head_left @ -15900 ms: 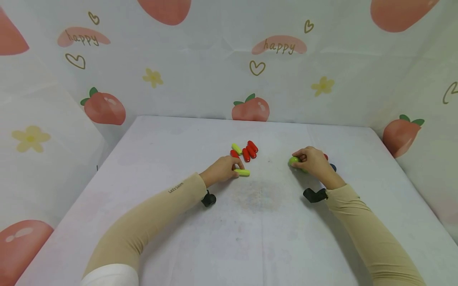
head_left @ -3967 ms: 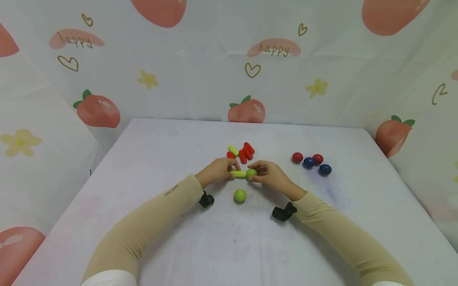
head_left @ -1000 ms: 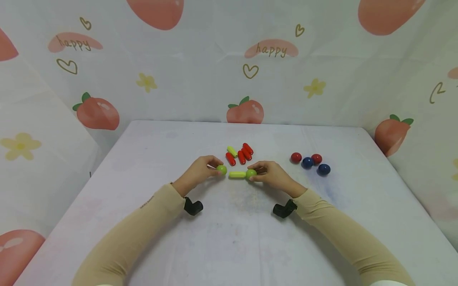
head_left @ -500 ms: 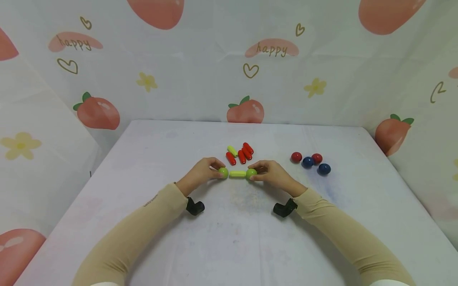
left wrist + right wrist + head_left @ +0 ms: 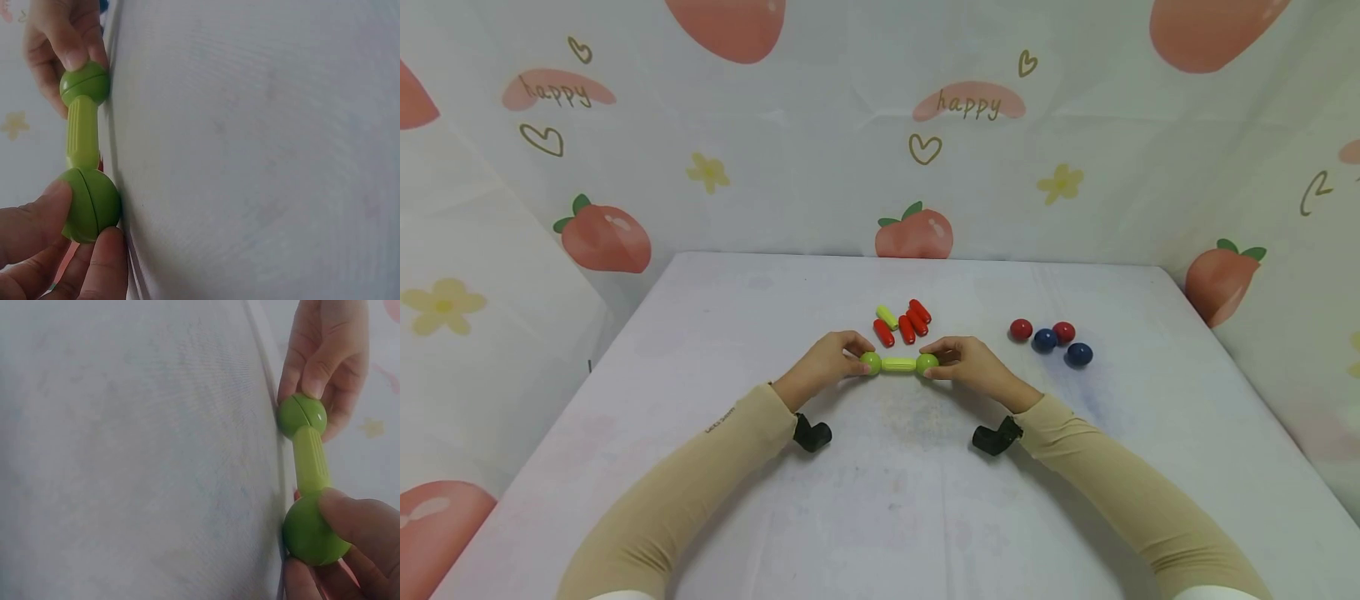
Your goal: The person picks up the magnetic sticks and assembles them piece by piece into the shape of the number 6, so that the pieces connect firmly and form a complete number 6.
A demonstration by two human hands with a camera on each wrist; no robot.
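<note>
Between the two hands lies a yellow-green ribbed rod [image 5: 898, 365] with a green ball touching each end. My left hand [image 5: 826, 367] pinches the left green ball [image 5: 94, 203] between thumb and fingers. At the other end my right hand [image 5: 973, 371] pinches the right green ball [image 5: 315, 531] the same way. Both wrist views show rod and balls in one line, with no gap visible at either joint. Whether the rod touches the table is hard to tell.
Just beyond the hands lie several red rods [image 5: 907, 329] and another yellow-green rod [image 5: 887, 317]. Farther right rest two red balls [image 5: 1021, 330] and two dark blue balls [image 5: 1079, 355]. A white cloth-covered table [image 5: 880, 517] spreads below, with a printed curtain [image 5: 820, 150] behind.
My left hand brought its green ball rightward and slightly nearer, closing the gap to the rod's left end. The right hand stayed in place on its ball.
</note>
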